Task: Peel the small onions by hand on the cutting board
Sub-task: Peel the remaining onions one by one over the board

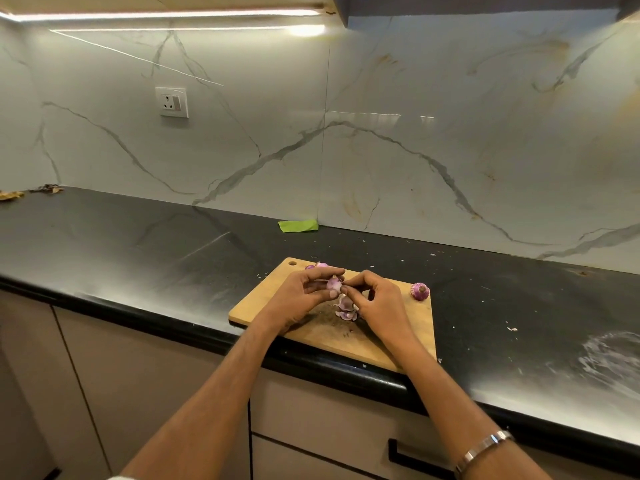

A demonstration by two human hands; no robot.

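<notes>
Mid-peel, judging by the loose skins. Cutting board [388, 341] at counter edge.

Left hand [298, 296]: fingers curled round one small onion [334, 284], held just above the board. Right hand [375, 296]: fingertips pinched at that onion's right side, seemingly on a flap of skin; exact hold too small to tell.

Next move, likely: strip the flap down and off, drop onto peel pile [346, 310] below the hands.

Count, left to right: onion pieces at far board edge [320, 265], two or so, partly hidden; one onion in hand; one unpeeled onion [420, 292] at right board edge. One green scrap [298, 226] by the wall.
</notes>
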